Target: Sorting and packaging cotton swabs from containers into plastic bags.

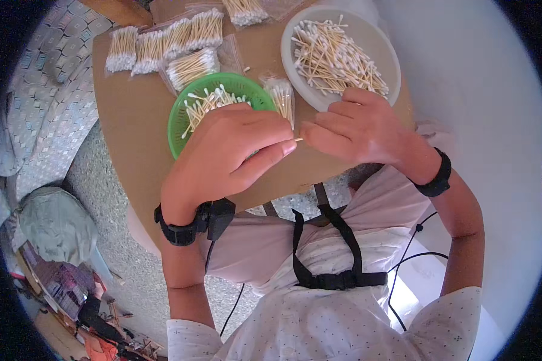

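Observation:
My left hand point(235, 144) is closed in a pinch, the thumb pressed toward the fingers, in front of the green basket point(173, 126). From its fingertips a short bit of a cotton swab point(299, 139) shows, reaching across to my right hand point(358, 127). The right fingers are curled closed round the swab's other end, which they hide. Loose cotton swabs point(206, 108) lie in the green basket, partly covered by my left hand. Near the right hand stands a pale round bowl point(288, 57), holding a heap of cotton swabs point(337, 57).
A clear bag of swabs point(279, 96) lies between basket and bowl. Several more bagged bundles point(176, 39) line the far left of the brown tabletop point(126, 120), with another bundle point(245, 11) at the far edge. A white wall point(493, 120) rises on the right.

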{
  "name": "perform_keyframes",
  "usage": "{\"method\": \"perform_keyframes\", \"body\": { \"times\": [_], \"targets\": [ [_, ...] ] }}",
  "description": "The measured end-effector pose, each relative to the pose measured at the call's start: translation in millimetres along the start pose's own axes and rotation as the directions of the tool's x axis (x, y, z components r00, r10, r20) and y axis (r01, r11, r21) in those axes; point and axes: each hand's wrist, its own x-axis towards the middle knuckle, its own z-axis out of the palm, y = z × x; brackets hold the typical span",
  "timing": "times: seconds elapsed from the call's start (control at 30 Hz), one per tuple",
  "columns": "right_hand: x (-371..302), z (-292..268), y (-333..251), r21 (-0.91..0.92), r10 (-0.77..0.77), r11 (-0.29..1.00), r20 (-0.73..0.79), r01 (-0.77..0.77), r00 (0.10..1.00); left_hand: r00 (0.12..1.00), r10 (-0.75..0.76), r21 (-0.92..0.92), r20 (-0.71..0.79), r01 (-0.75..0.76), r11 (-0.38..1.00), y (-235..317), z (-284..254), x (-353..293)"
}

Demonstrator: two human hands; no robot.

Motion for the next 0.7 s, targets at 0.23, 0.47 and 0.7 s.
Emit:
{"method": "perform_keyframes", "body": {
  "times": [0.23, 0.47, 0.7],
  "targets": [
    [-5.4, -10.1, 2.1, -0.095, -0.064, 0.994, -0.037, 0.06, 0.997, 0.997, 0.073, -0.061, -0.013, -0.073, 0.995, -1.3, 7.9, 2.4],
    [-6.3, -15.4, 2.5, -0.112, -0.068, 0.991, 0.003, 0.068, 0.998, 0.997, 0.057, -0.095, 0.055, -0.051, 0.994, -0.9, 2.5, 5.5],
    [-110.1, -68.1, 26.6, -0.228, 0.358, 0.905, -0.043, -0.358, 0.933, 0.811, 0.097, 0.117, -0.577, -0.036, 0.993, -8.7, -26.0, -34.3]
  ]
}}
